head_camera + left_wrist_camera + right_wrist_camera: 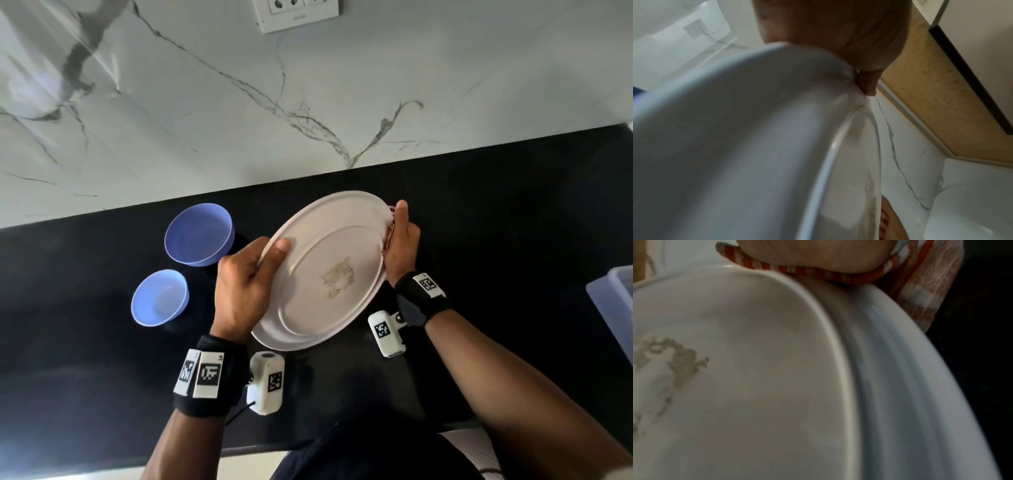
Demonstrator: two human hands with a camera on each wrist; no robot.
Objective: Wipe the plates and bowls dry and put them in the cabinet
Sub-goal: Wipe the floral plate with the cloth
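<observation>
A large white plate (325,274) with a faint brownish mark in its middle is held tilted above the black counter (479,222). My left hand (246,284) grips its left rim, thumb lying on the face turned to me. At the right rim, my right hand (402,240) pinches a red-and-white striped cloth (818,274) against the edge, thumb on top. Most of the cloth is hidden behind the plate (756,369). Two blue bowls stand on the counter to the left, a larger one (200,234) and a smaller one (159,297).
A marble wall with a socket plate (296,13) rises behind the counter. A translucent plastic container (616,301) sits at the right edge. The left wrist view shows the underside of an upper cabinet (931,97) overhead.
</observation>
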